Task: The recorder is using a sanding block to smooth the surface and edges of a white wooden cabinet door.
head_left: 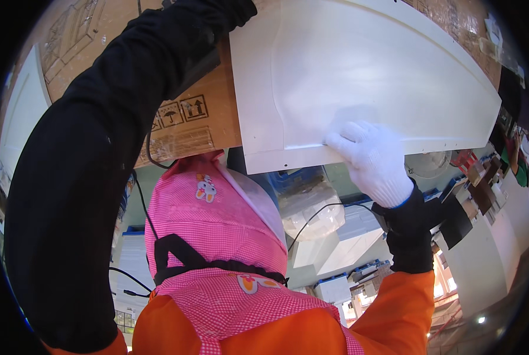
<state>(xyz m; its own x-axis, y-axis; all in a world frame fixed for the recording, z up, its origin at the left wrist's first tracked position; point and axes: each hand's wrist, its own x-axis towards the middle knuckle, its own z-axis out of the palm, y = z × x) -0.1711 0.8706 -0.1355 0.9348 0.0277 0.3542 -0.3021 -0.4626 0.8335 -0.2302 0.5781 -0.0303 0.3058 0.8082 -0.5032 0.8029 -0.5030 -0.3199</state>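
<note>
A large white panel (371,71) with a curved outer edge and small holes along its rim lies in front of me. It rests partly over a brown carton (187,127). On its near edge sits my right hand (368,157) in a white knitted glove, with the fingers bent and bunched against the surface. Anything inside those fingers is hidden. My left arm (69,195), in a black sleeve, reaches across the carton to the top of the picture. The left hand itself is out of sight past the upper edge.
Close below the panel is my pink checked apron (217,219). Thin black cables (317,210) hang beside it. A clear plastic bag (311,204) lies under the panel's near edge. Another white panel (25,118) stands at the far left, with clutter at the right.
</note>
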